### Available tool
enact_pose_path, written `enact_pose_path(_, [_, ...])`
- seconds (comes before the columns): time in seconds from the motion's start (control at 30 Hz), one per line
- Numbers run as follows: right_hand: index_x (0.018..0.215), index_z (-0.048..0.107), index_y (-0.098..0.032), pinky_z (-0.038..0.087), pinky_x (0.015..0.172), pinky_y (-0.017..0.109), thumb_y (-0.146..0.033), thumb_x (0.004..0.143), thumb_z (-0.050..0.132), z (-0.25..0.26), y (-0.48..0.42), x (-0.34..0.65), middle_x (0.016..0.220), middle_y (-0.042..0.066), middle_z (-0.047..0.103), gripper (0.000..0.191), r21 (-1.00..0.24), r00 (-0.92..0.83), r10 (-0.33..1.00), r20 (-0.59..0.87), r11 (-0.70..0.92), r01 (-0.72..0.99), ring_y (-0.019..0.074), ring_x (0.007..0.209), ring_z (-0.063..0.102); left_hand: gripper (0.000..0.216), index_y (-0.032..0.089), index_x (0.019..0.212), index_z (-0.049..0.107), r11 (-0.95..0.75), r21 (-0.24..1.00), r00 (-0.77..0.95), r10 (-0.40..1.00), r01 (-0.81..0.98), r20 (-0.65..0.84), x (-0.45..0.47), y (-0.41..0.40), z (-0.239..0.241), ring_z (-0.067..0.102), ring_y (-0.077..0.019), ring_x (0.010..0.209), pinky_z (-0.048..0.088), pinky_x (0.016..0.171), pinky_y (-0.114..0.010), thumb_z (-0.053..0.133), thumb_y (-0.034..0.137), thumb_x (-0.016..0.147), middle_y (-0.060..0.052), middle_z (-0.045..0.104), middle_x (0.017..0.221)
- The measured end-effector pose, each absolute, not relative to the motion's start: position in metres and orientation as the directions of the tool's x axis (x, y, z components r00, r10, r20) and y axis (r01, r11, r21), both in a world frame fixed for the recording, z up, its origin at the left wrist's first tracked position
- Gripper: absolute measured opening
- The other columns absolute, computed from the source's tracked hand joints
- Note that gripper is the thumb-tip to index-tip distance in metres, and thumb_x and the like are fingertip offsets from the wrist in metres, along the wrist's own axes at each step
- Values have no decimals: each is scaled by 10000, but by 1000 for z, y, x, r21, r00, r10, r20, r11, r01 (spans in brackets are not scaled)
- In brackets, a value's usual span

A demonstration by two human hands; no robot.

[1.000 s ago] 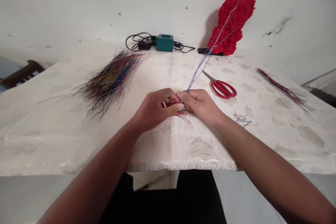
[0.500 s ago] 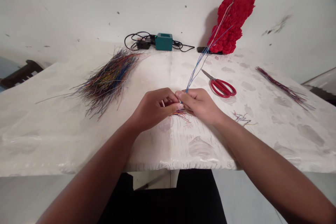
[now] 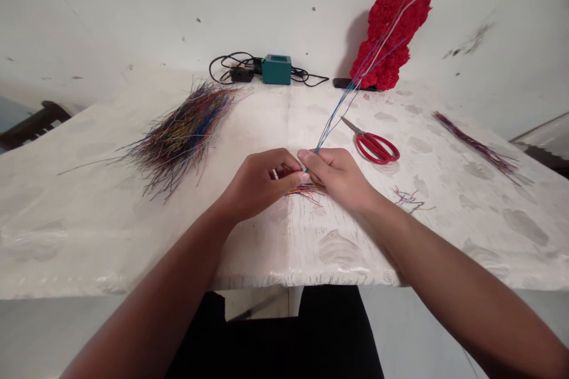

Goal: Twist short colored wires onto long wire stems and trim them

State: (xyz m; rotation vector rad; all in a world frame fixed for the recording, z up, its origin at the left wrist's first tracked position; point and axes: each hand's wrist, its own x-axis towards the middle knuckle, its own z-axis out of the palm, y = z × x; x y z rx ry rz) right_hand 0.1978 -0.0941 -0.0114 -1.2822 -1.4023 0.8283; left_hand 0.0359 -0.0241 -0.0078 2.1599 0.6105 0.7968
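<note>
A thin bunch of blue, purple and white wires [image 3: 331, 121] rises from between my hands and leans up to the right. My right hand [image 3: 340, 174] is closed round its lower part, with the thumb laid along it. Thumb and fingertips of my left hand [image 3: 271, 180] pinch the bottom end of the same bunch, close against the right fingers. Under my hands, short coloured wire pieces [image 3: 304, 191] lie on the tablecloth. Red-handled scissors [image 3: 377, 147] rest just beyond my right hand, blades pointing up and left.
A large heap of mixed wires [image 3: 186, 130] lies to the left, a slim wire bundle [image 3: 480, 147] to the right. Small clippings [image 3: 409, 198] sit near my right forearm. Against the wall are a teal box [image 3: 277, 70] with black cables, a black phone-like object [image 3: 344, 83] and a red flower-textured piece [image 3: 393, 35].
The upper ends of the held wires have swung right and spread a little. Both hands stay nearly in place, still pinching the bunch.
</note>
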Motion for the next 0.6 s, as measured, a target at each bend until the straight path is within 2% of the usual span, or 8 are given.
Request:
enact_pose_path(0.27, [607,445,-176,314,541,253,-503,958,464,-13,-95,197,593,-27,408,480,-892,65,962,264,218,396,98,571,374,143,161,840,674,-570,795,769,598,209,226,34,-26,-3,560,-117,689,434,593,-232,585,272,856,-2,655,767])
enact_pose_path(0.4, [620,493,-166,340,565,255,-510,964,440,-15,-94,196,607,-11,461,489,-865,61,963,261,205,458,111,600,427,169,158,786,663,-593,778,764,595,208,250,33,-26,-5,525,-107,655,408,572,-224,582,283,865,13,620,708])
enact_pose_path(0.6, [599,460,-171,317,556,262,-506,970,420,-17,-92,197,581,-16,416,502,-838,78,965,250,176,516,112,585,408,186,160,699,638,-654,722,745,593,227,303,36,-26,-8,465,-84,593,346,536,-219,596,250,857,40,570,629])
